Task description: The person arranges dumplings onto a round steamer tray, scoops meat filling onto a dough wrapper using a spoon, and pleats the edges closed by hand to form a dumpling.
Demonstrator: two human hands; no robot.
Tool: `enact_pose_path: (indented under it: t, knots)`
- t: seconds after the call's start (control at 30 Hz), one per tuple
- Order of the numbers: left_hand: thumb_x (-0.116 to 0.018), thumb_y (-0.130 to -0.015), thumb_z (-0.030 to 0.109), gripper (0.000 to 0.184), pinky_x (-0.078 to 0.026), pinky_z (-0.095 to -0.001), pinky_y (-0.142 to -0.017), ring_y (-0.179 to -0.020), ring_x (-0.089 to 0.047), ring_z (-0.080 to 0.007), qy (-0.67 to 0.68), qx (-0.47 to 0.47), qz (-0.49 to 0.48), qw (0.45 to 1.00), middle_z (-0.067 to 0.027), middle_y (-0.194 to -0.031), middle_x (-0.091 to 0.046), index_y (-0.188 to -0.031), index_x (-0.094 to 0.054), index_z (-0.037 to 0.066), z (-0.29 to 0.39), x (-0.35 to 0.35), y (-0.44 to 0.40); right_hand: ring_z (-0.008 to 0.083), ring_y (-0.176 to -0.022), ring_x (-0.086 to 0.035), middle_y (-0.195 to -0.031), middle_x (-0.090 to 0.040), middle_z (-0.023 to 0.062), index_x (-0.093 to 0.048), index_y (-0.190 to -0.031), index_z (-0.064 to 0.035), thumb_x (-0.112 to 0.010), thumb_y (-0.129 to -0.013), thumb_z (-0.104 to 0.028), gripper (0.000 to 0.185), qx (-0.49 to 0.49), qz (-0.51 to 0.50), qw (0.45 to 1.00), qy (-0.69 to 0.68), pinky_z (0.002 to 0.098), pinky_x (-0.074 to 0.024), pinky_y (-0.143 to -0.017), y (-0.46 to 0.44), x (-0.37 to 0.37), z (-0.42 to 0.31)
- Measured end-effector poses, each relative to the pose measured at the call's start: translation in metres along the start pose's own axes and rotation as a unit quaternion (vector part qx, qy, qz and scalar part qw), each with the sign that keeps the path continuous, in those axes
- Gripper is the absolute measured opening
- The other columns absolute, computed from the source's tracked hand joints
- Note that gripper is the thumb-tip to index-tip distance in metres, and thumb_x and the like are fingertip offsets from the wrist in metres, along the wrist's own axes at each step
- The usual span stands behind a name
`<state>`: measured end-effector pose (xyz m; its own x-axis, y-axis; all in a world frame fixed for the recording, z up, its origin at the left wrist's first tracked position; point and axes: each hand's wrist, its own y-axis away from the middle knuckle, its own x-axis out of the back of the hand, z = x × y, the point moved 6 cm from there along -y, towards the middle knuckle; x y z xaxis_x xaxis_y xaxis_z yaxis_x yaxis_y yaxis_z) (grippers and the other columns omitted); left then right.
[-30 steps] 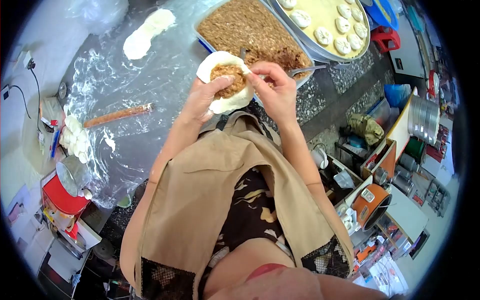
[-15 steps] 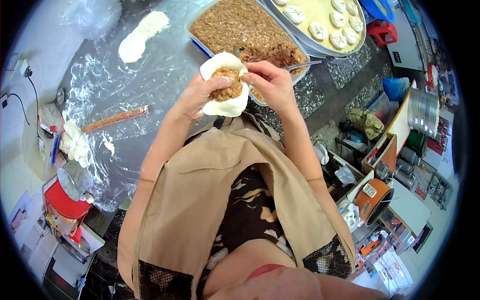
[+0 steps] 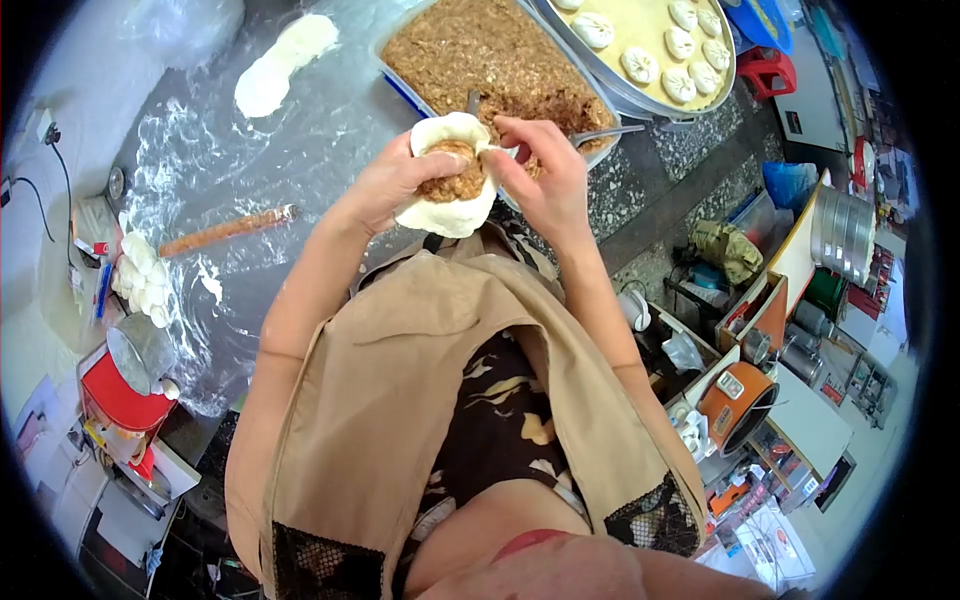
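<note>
My left hand [image 3: 385, 185] cups a round dough wrapper [image 3: 450, 218], its thumb pressed on the brown filling [image 3: 455, 188] in the middle. At the wrapper's right edge is my right hand [image 3: 545, 180], thumb and fingers pinching the rim, where a small fold shows. The fingers beneath the dough are hidden. Just beyond both hands stands a plastic tub [image 3: 395, 85] of brown filling, with a metal utensil handle [image 3: 608, 131] leaning over its right side. Two flat dough wrappers [image 3: 285, 65] lie partly overlapped on the floured surface to the left.
A round steamer tray [image 3: 640, 35] holding several pleated buns stands at the far right. On the floured worktop [image 3: 330, 120] lie a rolling pin [image 3: 228, 231] and a pile of dough pieces [image 3: 140, 280]. A metal container [image 3: 138, 352] sits near the left edge, a red stool [image 3: 768, 72] beyond the tray.
The wrapper's upper rim has drawn in a little over the filling. My right fingers have lifted and opened slightly at its edge. The view has shifted slightly.
</note>
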<state>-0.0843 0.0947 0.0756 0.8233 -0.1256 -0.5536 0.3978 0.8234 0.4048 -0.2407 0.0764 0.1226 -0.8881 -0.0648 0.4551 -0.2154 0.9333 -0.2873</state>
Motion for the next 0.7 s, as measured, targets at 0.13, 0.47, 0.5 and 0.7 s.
enact_pose_path:
  t: [0.13, 0.47, 0.5, 0.7]
  knots:
    - [-0.061, -0.086, 0.008, 0.037, -0.054, -0.0293, -0.080, -0.095, -0.063, -0.0128, -0.017, -0.005, -0.004, 1.000, -0.0070, -0.111, -0.062, -0.122, -0.053, 0.000, 0.001, 0.000, -0.002, 0.0190, -0.066, -0.059, -0.078, -0.064, 0.0089, -0.068, -0.088, -0.0025, -0.069, -0.081, -0.005, 0.008, 0.038, -0.003, 0.999, 0.036, 0.0299, -0.0476, -0.059, 0.003, -0.001, 0.000]
    - [-0.057, -0.090, 0.008, 0.039, -0.054, -0.0316, -0.088, -0.101, -0.063, -0.0167, -0.006, 0.007, -0.010, 1.000, -0.0095, -0.115, -0.060, -0.128, -0.048, 0.000, 0.005, 0.004, -0.001, 0.0205, -0.068, -0.063, -0.080, -0.066, 0.0103, -0.068, -0.087, -0.0006, -0.071, -0.079, -0.003, 0.009, -0.016, 0.015, 1.000, 0.007, 0.0284, -0.0497, -0.060, 0.002, 0.006, -0.006]
    - [-0.056, -0.091, 0.011, 0.039, -0.053, -0.0317, -0.088, -0.102, -0.063, -0.0169, 0.000, 0.016, -0.016, 1.000, -0.0099, -0.116, -0.061, -0.128, -0.048, 0.000, 0.007, 0.005, 0.000, 0.0205, -0.068, -0.063, -0.080, -0.066, 0.0103, -0.068, -0.087, -0.0006, -0.071, -0.079, -0.003, 0.009, -0.018, 0.014, 1.000, 0.007, 0.0284, -0.0497, -0.060, 0.001, 0.004, -0.003]
    - [-0.054, -0.095, 0.018, 0.039, -0.054, -0.0308, -0.087, -0.101, -0.063, -0.0167, -0.002, 0.042, -0.025, 0.999, -0.0114, -0.115, -0.063, -0.126, -0.051, -0.005, 0.010, 0.009, -0.002, 0.0231, -0.069, -0.061, -0.078, -0.065, 0.0079, -0.069, -0.084, -0.0044, -0.074, -0.074, -0.005, 0.011, 0.058, 0.008, 0.996, 0.071, 0.0329, -0.0474, -0.064, 0.003, 0.010, -0.014]
